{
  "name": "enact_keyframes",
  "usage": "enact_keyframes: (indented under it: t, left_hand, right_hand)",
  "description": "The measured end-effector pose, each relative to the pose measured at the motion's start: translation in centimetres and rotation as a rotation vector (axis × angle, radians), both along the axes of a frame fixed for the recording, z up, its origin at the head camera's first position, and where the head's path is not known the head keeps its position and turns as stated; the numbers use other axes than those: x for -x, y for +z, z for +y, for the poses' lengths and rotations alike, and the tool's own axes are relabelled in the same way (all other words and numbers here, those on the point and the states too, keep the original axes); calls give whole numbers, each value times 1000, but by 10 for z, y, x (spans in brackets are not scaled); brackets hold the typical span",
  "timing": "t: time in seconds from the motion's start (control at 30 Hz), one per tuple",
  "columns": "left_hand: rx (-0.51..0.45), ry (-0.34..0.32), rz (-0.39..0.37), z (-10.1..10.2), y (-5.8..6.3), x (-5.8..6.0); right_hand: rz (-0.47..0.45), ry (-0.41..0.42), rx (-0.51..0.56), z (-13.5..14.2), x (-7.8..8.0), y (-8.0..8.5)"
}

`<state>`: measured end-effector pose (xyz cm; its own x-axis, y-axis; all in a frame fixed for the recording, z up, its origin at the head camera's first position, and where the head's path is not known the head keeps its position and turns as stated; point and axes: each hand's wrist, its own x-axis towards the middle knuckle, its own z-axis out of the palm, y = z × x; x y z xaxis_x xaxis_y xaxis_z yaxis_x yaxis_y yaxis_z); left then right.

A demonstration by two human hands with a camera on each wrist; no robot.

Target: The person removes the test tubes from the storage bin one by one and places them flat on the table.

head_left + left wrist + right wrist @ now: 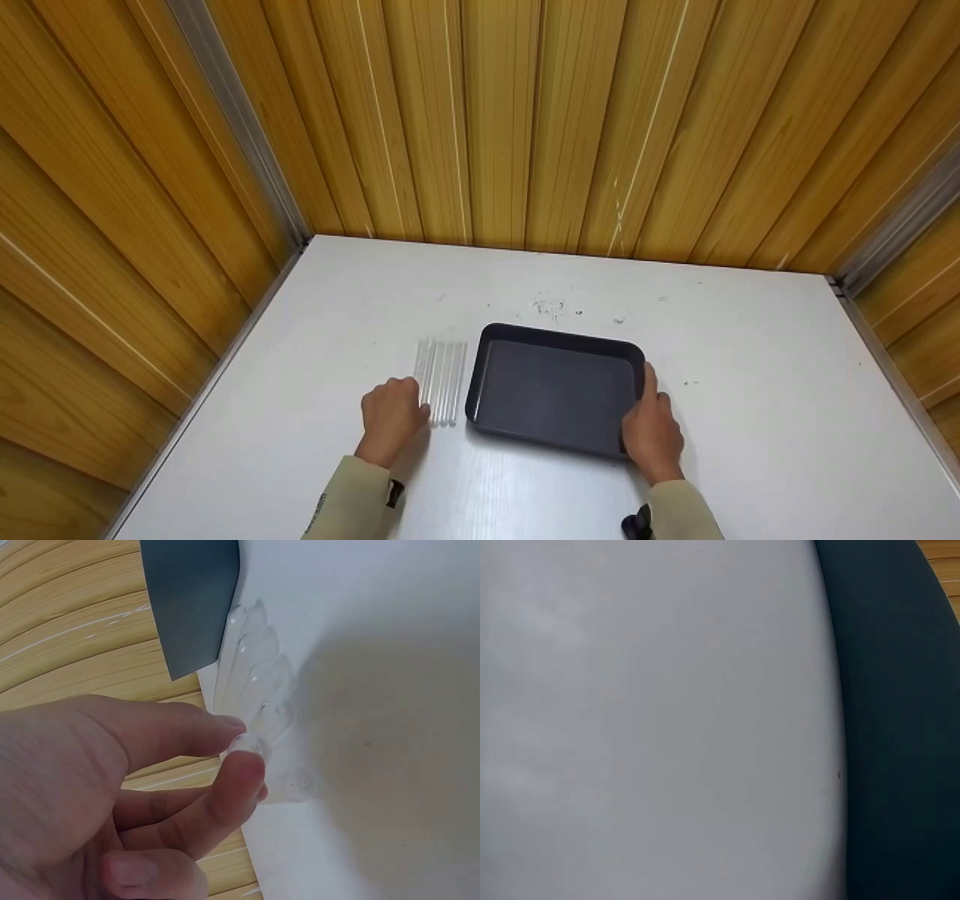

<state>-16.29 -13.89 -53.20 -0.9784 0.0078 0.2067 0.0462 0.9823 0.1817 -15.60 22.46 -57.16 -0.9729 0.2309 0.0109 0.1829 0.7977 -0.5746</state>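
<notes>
Several clear test tubes (448,382) with rounded ends lie side by side on the white table, left of a dark grey tray (555,397). My left hand (391,418) is at the near left end of this row. In the left wrist view, its thumb and index finger pinch the rounded end of one test tube (249,742); the other tube ends show beyond the fingertips. My right hand (654,435) grips the tray's right side, thumb over the rim and fingers along the outer wall. Only the tray's outer wall (900,735) and tabletop show in the right wrist view; that hand is hidden there.
The white table (772,390) carries small dark marks behind the tray. Wood-patterned panel walls (499,127) border its back and sides, with metal strips at the corners. Dark wrist straps (636,523) show at the sleeve cuffs.
</notes>
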Motion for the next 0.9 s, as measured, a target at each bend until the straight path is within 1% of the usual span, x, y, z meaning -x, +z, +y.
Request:
enact_keyframes:
  t: [0.13,0.37,0.6,0.7,0.77,0.9]
  left_hand:
    - [-3,2,5,0,-1,0]
    - [-4,8,35,1,-3,0]
    - [-16,27,11,0,-2,-1]
    - [-17,29,14,2,-2,-2]
    - [-16,32,11,3,-1,-2]
    - [-14,38,-19,6,3,-3]
  right_hand:
    - [8,4,-2,0,0,0]
    - [20,10,-6,-1,-1,1]
    - [13,7,-2,0,-1,1]
    - [13,6,-4,0,-1,1]
    - [13,5,-6,0,-1,0]
    - [12,4,-8,0,0,0]
